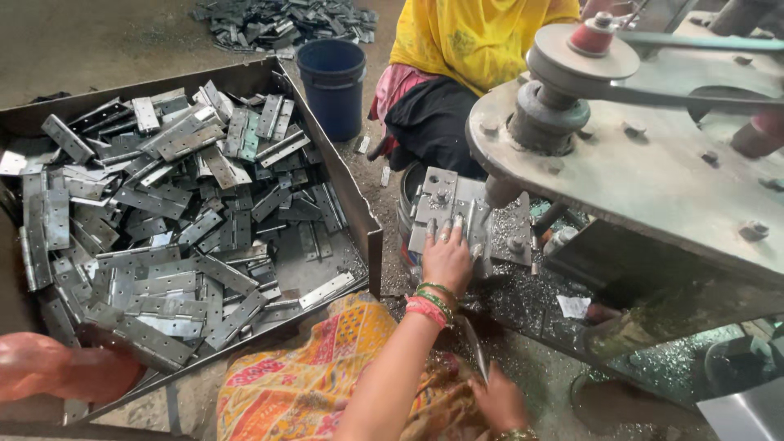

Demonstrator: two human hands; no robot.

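Observation:
My left hand (447,260), with red and green bangles at the wrist, reaches up to the grey metal die block (437,200) of a press machine. Its fingers lie spread flat on the block's lower edge and nothing is visibly gripped. My right hand (498,400) is low by my lap, closed on a thin metal hinge plate (475,355) seen edge-on, pointing up. An orange patterned cloth (310,376) covers my lap. To my left a big metal tray (371,237) holds several grey hinge plates (163,220).
The press's heavy steel arm and pulley (572,73) overhang the right side. A person in yellow (474,41) sits opposite, beside a blue bucket (333,82). More hinge plates (286,20) lie piled on the floor behind. A blurred reddish shape (57,367) is at lower left.

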